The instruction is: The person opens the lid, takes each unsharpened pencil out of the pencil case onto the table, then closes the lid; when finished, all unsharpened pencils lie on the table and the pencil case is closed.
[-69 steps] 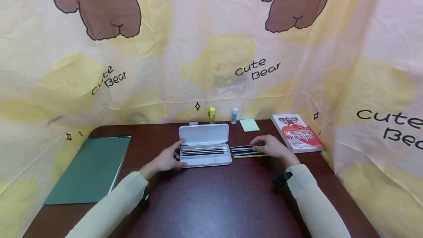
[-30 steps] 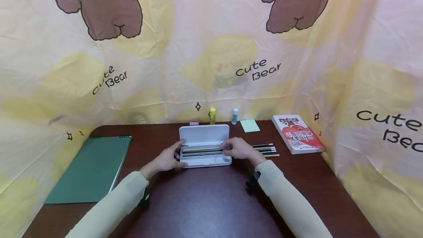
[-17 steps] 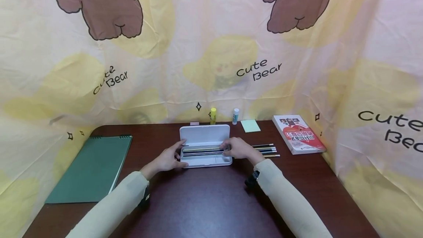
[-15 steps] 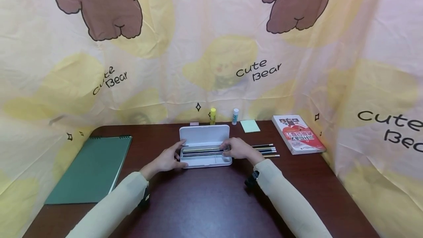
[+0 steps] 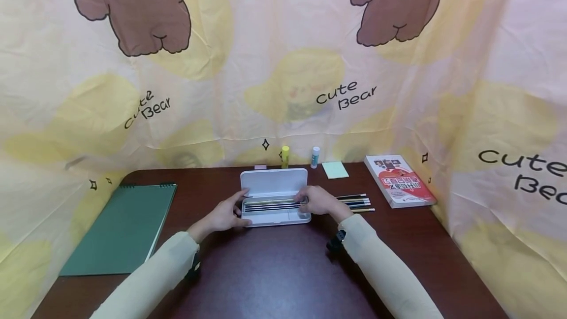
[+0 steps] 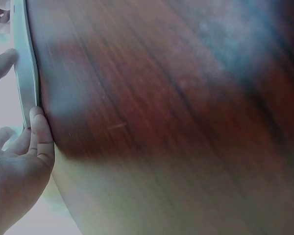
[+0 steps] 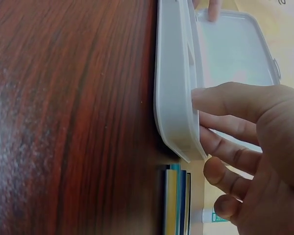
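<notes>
An open white pencil case [image 5: 273,181] lies on the dark wooden table, its lid leaning back. Several pencils [image 5: 270,206] lie lengthwise inside. My left hand [image 5: 223,214] grips the case's left end, thumb at the front and fingers toward the back. At the right end my right hand [image 5: 320,200] reaches in, thumb and fingers bent around a pencil's end. In the right wrist view the case wall [image 7: 174,93] hides the pencil and some of the right fingertips. Several loose pencils [image 5: 358,203] lie on the table just right of the case, partly behind that hand.
A green spiral pad [image 5: 119,228] is on the left, a red-and-white book [image 5: 399,181] on the right. Behind the case stand a yellow tube [image 5: 285,157] and a glue stick [image 5: 315,157], near green sticky notes [image 5: 335,170]. A patterned curtain [image 5: 274,78] surrounds the table.
My right hand has moved left from the loose pencils to the right end of the case and has stayed there for the last second. The left hand has kept its grip.
</notes>
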### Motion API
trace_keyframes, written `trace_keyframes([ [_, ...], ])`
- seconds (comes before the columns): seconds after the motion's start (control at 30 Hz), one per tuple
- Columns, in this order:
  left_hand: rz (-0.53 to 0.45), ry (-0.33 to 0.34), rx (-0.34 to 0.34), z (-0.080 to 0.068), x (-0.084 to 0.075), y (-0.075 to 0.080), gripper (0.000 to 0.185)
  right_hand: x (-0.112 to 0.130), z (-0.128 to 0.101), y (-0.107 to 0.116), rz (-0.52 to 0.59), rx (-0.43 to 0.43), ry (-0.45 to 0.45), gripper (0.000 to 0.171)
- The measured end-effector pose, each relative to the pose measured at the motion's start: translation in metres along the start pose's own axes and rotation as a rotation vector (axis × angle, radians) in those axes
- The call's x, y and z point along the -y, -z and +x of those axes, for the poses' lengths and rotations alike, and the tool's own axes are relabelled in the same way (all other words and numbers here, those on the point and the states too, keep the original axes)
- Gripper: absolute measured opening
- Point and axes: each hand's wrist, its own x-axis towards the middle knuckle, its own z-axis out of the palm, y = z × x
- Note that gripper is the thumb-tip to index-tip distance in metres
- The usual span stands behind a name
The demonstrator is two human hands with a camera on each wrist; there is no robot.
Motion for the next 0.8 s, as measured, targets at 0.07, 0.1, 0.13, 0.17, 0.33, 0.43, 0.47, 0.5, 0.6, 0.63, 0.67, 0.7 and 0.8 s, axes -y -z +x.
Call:
trace_keyframes([
  [0.07, -0.004, 0.002, 0.003, 0.0001, -0.0001, -0.0008, 0.102, 0.0018, -0.0007, -0.0002, -0.010, 0.001, 0.001, 0.029],
  [0.1, -0.009, 0.001, 0.002, 0.0001, -0.0002, -0.0011, 0.102, 0.0023, -0.0008, -0.0003, -0.016, 0.001, 0.001, 0.029],
  [0.13, -0.011, 0.001, 0.003, 0.0002, -0.0003, -0.0013, 0.102, 0.0026, -0.0009, -0.0003, -0.022, 0.001, 0.005, 0.029],
  [0.17, -0.015, 0.000, 0.002, 0.0002, -0.0004, -0.0014, 0.102, 0.0024, -0.0008, -0.0005, -0.029, 0.000, 0.005, 0.029],
  [0.33, -0.014, -0.003, 0.001, 0.0005, 0.0001, -0.0011, 0.101, -0.0002, 0.0009, -0.0023, -0.049, -0.008, 0.007, 0.027],
  [0.43, -0.003, 0.001, 0.000, 0.0008, 0.0009, -0.0012, 0.101, 0.0000, 0.0014, -0.0034, -0.052, -0.006, 0.026, 0.024],
  [0.47, -0.001, -0.002, 0.001, 0.0008, 0.0012, -0.0014, 0.102, 0.0004, 0.0013, -0.0036, -0.050, -0.002, 0.031, 0.023],
  [0.5, 0.000, -0.001, 0.000, 0.0009, 0.0014, -0.0013, 0.102, 0.0006, 0.0012, -0.0038, -0.048, 0.002, 0.035, 0.022],
  [0.6, -0.002, -0.001, 0.000, 0.0011, 0.0013, -0.0011, 0.102, 0.0007, 0.0008, -0.0045, -0.041, 0.006, 0.030, 0.020],
  [0.63, -0.004, -0.002, 0.002, 0.0012, 0.0013, -0.0011, 0.102, 0.0006, 0.0007, -0.0047, -0.036, 0.005, 0.025, 0.020],
  [0.67, -0.006, -0.002, 0.002, 0.0011, 0.0012, -0.0011, 0.102, 0.0003, 0.0007, -0.0050, -0.033, 0.005, 0.022, 0.020],
  [0.7, -0.008, 0.002, 0.003, 0.0012, 0.0009, -0.0010, 0.101, 0.0001, 0.0008, -0.0052, -0.030, 0.004, 0.021, 0.020],
  [0.8, -0.008, -0.001, 0.006, 0.0011, 0.0009, -0.0008, 0.101, -0.0007, 0.0012, -0.0054, -0.024, 0.000, 0.022, 0.020],
])
